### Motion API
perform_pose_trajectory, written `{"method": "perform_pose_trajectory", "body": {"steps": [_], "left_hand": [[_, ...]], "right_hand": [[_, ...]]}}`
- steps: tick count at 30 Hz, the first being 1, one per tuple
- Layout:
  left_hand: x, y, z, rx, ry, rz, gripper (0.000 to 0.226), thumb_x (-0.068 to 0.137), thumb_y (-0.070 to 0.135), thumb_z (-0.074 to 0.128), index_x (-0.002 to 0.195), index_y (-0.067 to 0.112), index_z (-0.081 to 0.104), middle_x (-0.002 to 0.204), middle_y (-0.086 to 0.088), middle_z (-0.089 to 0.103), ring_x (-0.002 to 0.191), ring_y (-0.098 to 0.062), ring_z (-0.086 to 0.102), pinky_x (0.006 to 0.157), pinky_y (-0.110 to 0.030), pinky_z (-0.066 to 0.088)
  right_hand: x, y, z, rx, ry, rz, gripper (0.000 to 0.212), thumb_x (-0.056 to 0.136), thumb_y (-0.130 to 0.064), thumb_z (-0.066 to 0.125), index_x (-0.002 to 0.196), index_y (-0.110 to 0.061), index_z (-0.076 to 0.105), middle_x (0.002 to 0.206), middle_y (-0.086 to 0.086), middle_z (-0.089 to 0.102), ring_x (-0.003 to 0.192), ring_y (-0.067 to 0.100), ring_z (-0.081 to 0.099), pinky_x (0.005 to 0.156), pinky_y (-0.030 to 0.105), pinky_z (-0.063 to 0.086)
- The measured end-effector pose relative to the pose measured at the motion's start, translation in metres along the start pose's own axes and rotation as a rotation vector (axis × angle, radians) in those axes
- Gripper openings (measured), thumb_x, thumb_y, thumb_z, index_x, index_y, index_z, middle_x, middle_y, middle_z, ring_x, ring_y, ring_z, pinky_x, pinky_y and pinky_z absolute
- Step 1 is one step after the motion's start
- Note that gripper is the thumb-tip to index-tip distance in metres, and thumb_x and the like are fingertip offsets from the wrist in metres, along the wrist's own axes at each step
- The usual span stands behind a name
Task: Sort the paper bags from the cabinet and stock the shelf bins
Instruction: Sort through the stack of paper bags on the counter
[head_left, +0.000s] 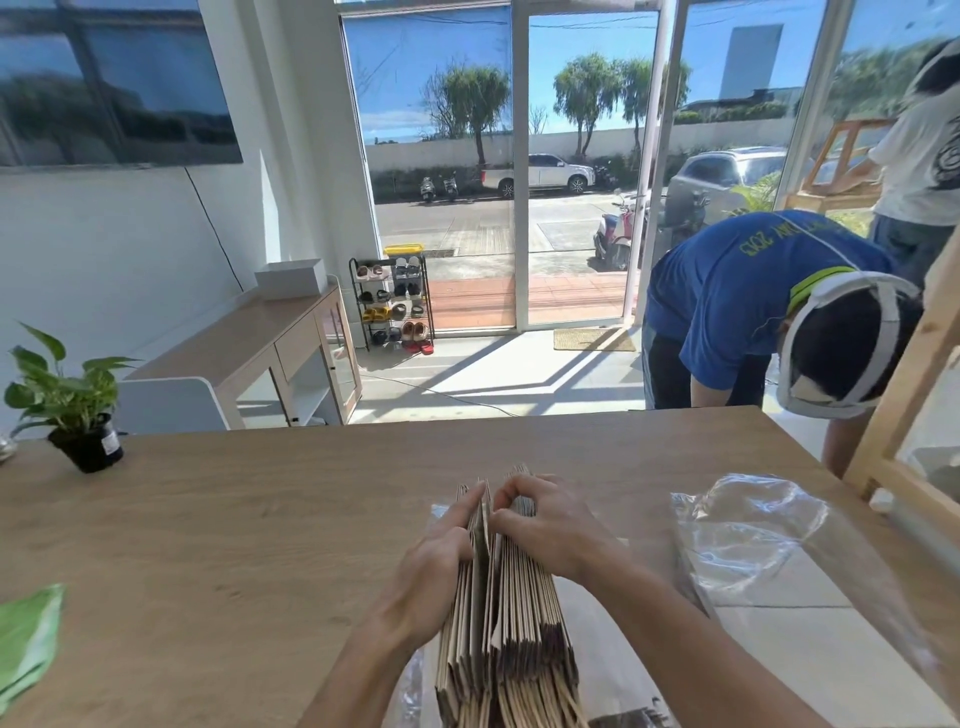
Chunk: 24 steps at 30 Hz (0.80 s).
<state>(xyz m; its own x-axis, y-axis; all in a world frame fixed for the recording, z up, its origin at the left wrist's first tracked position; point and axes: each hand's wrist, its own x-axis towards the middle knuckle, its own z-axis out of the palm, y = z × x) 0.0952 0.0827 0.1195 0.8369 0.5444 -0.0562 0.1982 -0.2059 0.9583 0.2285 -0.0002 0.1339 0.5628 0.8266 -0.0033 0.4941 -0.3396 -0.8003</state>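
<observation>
As the paper bags (511, 623) at lower centre are pressed by the flat-fingered left hand (436, 566) and pinched by the right hand (550, 525), plastic wrap (753, 540) is seen just right, a plant (67, 405) far left.

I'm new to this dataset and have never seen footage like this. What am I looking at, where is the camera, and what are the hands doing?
No machine here: a person works with bare hands, and the single picture comes from a wide-angle camera on their head, looking forward and down. A stack of brown paper bags stands on edge on the wooden table. The left hand lies flat against its left part; the right hand pinches bag tops with curled fingers, parting the stack. Clear plastic wrap lies to the right, a potted plant stands far left. Another person in a blue shirt bends over beyond the table.
</observation>
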Motion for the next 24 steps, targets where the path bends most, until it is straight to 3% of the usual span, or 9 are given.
{"method": "perform_pose_trajectory", "body": {"steps": [3,6,10,13,15,18,20,24], "left_hand": [[0.000,-0.001,-0.001,-0.009,-0.004,0.001,0.082,0.068,0.029,0.036,0.150,0.029,0.031,0.146,0.022,0.032,0.134,0.007,0.025,0.112,-0.020,0.016],[0.000,-0.004,-0.001,-0.008,0.001,0.004,0.081,0.069,0.030,0.036,0.150,0.032,0.030,0.148,0.024,0.029,0.137,0.006,0.023,0.115,-0.022,0.014],[0.004,-0.009,-0.003,-0.011,0.002,-0.013,0.079,0.071,0.029,0.037,0.149,0.034,0.029,0.148,0.026,0.027,0.136,0.008,0.020,0.112,-0.020,0.014],[0.027,-0.023,-0.011,0.044,-0.063,-0.058,0.072,0.085,0.002,0.034,0.138,0.049,0.017,0.159,0.012,0.018,0.133,0.007,0.012,0.117,-0.025,0.013],[0.037,-0.039,-0.021,0.018,-0.159,-0.070,0.080,0.084,-0.014,0.032,0.133,0.047,0.018,0.162,0.001,0.012,0.130,0.005,0.011,0.116,-0.026,0.013],[0.037,-0.028,-0.016,0.054,-0.075,-0.117,0.076,0.080,0.000,0.037,0.140,0.043,0.021,0.161,0.000,0.017,0.133,0.005,0.011,0.114,-0.022,0.014],[0.021,-0.018,-0.007,0.014,-0.013,-0.061,0.076,0.076,0.018,0.040,0.147,0.042,0.026,0.156,0.010,0.028,0.141,0.002,0.018,0.118,-0.028,0.015],[-0.001,-0.010,-0.001,-0.044,-0.001,0.012,0.079,0.070,0.030,0.039,0.149,0.034,0.032,0.146,0.023,0.034,0.133,0.005,0.028,0.106,-0.017,0.018]], "right_hand": [[0.000,0.000,0.000,0.023,0.014,-0.002,0.007,0.085,-0.033,0.060,0.082,-0.038,0.055,0.117,0.000,0.050,0.102,0.012,0.044,0.069,0.017,0.033],[0.001,0.001,-0.001,0.024,-0.011,-0.014,0.011,0.087,-0.030,0.055,0.089,-0.040,0.057,0.122,0.001,0.049,0.108,0.012,0.043,0.079,0.023,0.032],[0.002,-0.001,0.000,0.025,-0.038,0.020,0.013,0.088,-0.033,0.056,0.077,-0.039,0.060,0.124,0.000,0.046,0.112,0.014,0.045,0.081,0.024,0.033],[0.001,-0.001,0.001,0.002,-0.034,0.020,0.013,0.082,-0.047,0.065,0.077,-0.036,0.058,0.120,-0.002,0.046,0.106,0.011,0.044,0.076,0.020,0.034],[0.001,-0.002,0.001,-0.011,-0.020,0.024,0.016,0.077,-0.047,0.070,0.077,-0.035,0.058,0.117,-0.003,0.046,0.102,0.009,0.045,0.069,0.010,0.033],[0.001,-0.005,0.001,-0.023,-0.027,0.027,0.015,0.078,-0.043,0.069,0.077,-0.035,0.057,0.117,-0.002,0.046,0.100,0.009,0.045,0.067,0.010,0.033],[0.000,-0.006,0.000,-0.029,-0.039,0.020,0.011,0.080,-0.040,0.066,0.078,-0.035,0.057,0.119,-0.001,0.045,0.100,0.010,0.044,0.066,0.010,0.033],[-0.001,-0.006,0.001,-0.001,-0.034,0.028,0.004,0.084,-0.032,0.057,0.088,-0.032,0.059,0.123,-0.001,0.044,0.102,0.013,0.045,0.080,0.024,0.035]]}}
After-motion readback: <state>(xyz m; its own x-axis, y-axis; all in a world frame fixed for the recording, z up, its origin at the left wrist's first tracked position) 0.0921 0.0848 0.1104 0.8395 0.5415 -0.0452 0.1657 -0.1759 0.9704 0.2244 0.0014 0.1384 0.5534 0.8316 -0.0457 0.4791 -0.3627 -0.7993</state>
